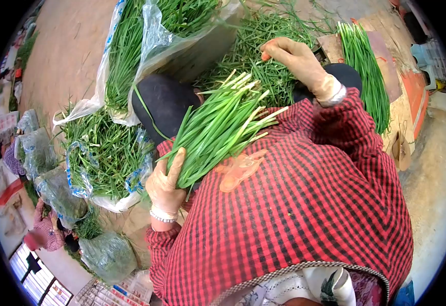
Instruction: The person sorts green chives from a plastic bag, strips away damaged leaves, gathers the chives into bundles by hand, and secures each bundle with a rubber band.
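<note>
My gloved left hand (167, 184) is wrapped round the lower part of a bunch of long green stalks (220, 122), whose pale cut ends point up and to the right over my lap. Raised at the upper right, my gloved right hand (297, 62) has its thumb and fingertips pinched together, with orange-red at the tips; whether that is an object or the glove is unclear. It is apart from the bunch. Beneath it lies a heap of loose green trimmings (271, 84) on the floor between my knees.
Upper left, a plastic bag (154, 38) holds more stalks; below it sits a bag of trimmings (105, 153). A neat bundle (366, 76) lies on a board at the right. Filled plastic bags (108, 255) and people (44, 232) are far left.
</note>
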The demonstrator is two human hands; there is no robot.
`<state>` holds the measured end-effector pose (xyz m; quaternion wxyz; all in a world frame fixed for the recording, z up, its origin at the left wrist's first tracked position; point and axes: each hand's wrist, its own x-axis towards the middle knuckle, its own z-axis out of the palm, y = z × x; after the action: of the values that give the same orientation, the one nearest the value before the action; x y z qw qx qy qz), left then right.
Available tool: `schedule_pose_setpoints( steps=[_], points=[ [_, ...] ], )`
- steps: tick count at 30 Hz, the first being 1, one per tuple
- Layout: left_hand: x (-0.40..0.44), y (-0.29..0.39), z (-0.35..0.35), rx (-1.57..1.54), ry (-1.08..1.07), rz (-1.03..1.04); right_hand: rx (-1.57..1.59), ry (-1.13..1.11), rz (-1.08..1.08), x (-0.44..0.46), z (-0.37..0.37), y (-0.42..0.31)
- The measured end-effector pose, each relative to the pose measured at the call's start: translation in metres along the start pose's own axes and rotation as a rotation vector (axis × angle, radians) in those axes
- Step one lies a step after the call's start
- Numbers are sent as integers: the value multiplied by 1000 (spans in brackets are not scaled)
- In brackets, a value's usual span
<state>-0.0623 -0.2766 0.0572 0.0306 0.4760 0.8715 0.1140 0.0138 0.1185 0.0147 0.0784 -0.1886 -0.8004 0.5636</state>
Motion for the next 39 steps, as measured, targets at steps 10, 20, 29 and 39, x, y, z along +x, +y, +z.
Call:
schedule_pose_setpoints(
  steps=[10,20,29,39],
  points=[
    [0,7,3,-77,14,-51,425,-45,222,-16,32,12],
    [6,9,5,-56,47,-20,-90,-311,72,-14,53,13],
    [8,13,3,-24,-21,-6,168,-229,94,-10,81,26],
    [19,19,4,-34,-2,29,-31,162,-396,2,92,47]
  ],
)
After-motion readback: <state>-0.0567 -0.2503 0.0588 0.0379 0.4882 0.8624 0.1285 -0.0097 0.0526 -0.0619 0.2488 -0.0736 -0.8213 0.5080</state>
